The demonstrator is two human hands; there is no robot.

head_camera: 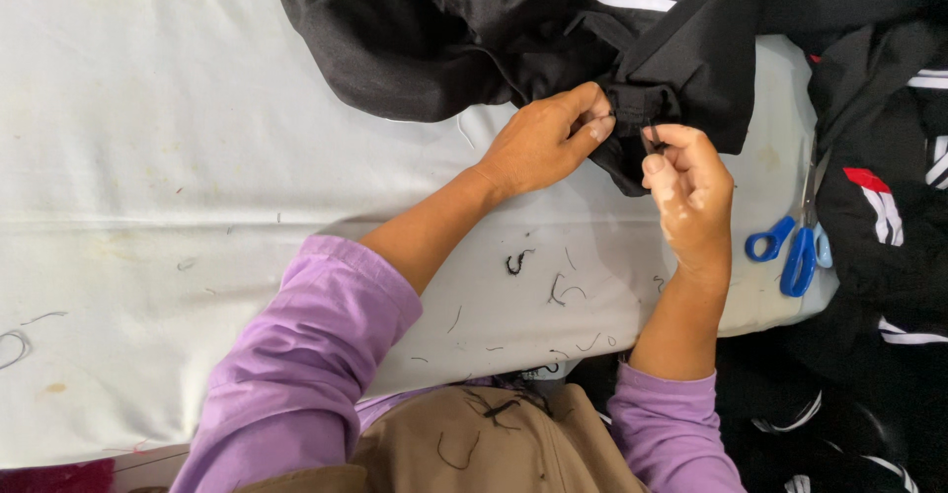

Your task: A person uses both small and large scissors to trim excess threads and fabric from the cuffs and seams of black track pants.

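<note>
From where I watch, the pale grey table [148, 157] runs from the left edge, its cloth bare there apart from a few stray thread ends. Nearer the middle I count two larger dark snips [515, 261] and several thinner curls about them, with more caught on the tan apron [474, 434] at the bottom of the view (offcuts, by the look of them, lying where they fell).

The left hand [548, 143] comes in on a lilac sleeve and its thumb and fingertips are pinched shut on a bunched edge of the black garment [444, 39], which I judge keeps the fabric taut and steady. That garment, with white stripes, spills off the top of the table; the edge being handled lies just right of centre, between the two hands.

The right hand [691, 192] is closed with its fingers curled, nipping something thin and dark at that same edge; I take it for a loose thread or a small tool, though I cannot tell which. Two hands, then, both gripping.

Further right lies one pair of blue-handled scissors [795, 241], untouched but near the right hand, just beside a second heap of black striped clothing [889, 207].
</note>
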